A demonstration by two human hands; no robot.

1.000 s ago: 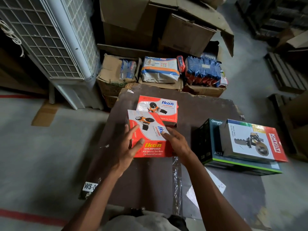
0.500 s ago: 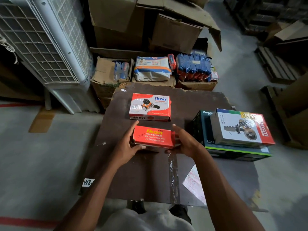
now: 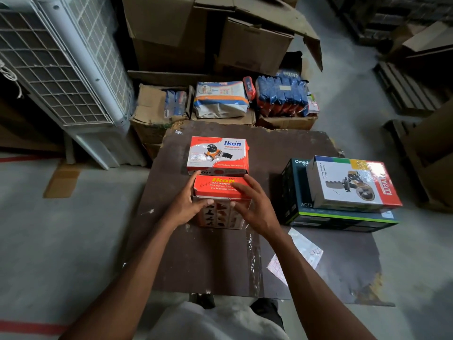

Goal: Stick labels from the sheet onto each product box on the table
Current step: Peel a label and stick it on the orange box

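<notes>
At 10 o'clock of the frame, on the floor beside the table, stands a grey grilled cooler unit [image 3: 61,69], tilted in the wide-angle view. Red floor tape [image 3: 29,327] runs at 8 o'clock.

The dark brown table [image 3: 220,261] fills the centre. The left hand [image 3: 186,207] grips the left side of the near Ikon box [image 3: 220,190], thumb curled across its front face, fingers along the left edge. This box stands on edge, red panel with "Ikon Tape Dispenser" facing up, picture-grid panel toward the person. At 12 o'clock of it, touching or just beside (cannot tell which), lies the far Ikon box [image 3: 218,154], flat, its printed top upward.

The right hand [image 3: 255,207] holds the near Ikon box from the right, fingers spread over the red top panel, thumb on the front face.

A strip of clear tape [image 3: 253,253] lies on the table at 6 o'clock of the hands. At 4 o'clock of the right hand lies the label sheet [image 3: 297,258], partly under the right forearm, flat on the table.

At 3 o'clock, well apart from the Ikon boxes, a white sealer box [image 3: 350,185] rests on top of a dark Omada box [image 3: 291,192].

Beyond the table at 12 o'clock are cardboard cartons [image 3: 208,40] and blue packets [image 3: 282,96].
</notes>
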